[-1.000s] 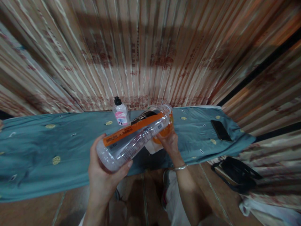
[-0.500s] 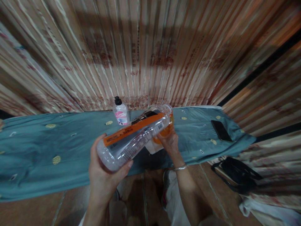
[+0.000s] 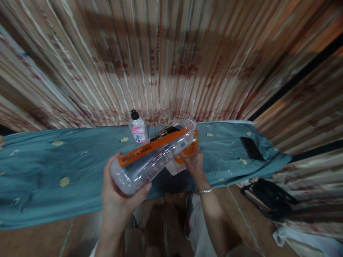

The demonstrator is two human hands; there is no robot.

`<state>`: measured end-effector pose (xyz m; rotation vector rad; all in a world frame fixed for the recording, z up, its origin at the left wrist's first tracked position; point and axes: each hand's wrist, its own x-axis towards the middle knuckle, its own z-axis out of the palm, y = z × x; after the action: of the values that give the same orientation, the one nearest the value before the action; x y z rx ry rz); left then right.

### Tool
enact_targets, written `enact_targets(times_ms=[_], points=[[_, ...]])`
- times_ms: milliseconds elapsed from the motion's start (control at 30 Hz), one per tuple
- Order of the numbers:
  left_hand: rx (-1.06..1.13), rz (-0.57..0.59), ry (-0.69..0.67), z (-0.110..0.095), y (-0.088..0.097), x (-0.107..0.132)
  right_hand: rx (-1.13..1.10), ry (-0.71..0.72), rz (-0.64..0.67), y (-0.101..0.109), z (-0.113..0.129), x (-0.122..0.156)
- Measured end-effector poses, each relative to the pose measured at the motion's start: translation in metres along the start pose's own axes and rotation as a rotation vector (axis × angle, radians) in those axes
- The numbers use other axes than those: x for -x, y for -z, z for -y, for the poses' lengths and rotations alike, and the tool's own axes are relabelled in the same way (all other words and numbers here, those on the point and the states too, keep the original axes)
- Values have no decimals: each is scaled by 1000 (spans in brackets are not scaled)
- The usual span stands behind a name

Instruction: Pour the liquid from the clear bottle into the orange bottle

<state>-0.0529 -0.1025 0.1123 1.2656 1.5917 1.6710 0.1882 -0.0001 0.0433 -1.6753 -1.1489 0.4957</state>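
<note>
My left hand [image 3: 119, 198] is closed round the base of a large clear plastic bottle [image 3: 154, 153] with an orange and black label. The bottle is tilted, its open neck pointing up and to the right. Behind that neck, my right hand [image 3: 194, 160] grips an orange see-through container [image 3: 195, 139], mostly hidden by the bottle and fingers. Whether the neck touches the container I cannot tell. A white piece [image 3: 175, 167] shows below the bottle, its kind unclear. Past the bottle stands a small clear pump-top bottle [image 3: 138, 130] with a pink label and black cap.
A teal cloth with pineapple prints [image 3: 80, 167] covers the long narrow surface. A black phone [image 3: 252, 149] lies on its right part. Patterned curtains [image 3: 171, 64] hang close behind. A black bag [image 3: 270, 198] is at the lower right, near a white plastic bag [image 3: 302, 242].
</note>
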Motion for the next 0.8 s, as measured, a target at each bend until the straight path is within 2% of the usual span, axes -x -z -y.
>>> enact_targets(times_ms=[533,800], points=[[15,4,23,-3,0,1,3,20,3,0,-11,-3],[2,14,12,-3,1,1,-6,35,-41,-4,-17,-3]])
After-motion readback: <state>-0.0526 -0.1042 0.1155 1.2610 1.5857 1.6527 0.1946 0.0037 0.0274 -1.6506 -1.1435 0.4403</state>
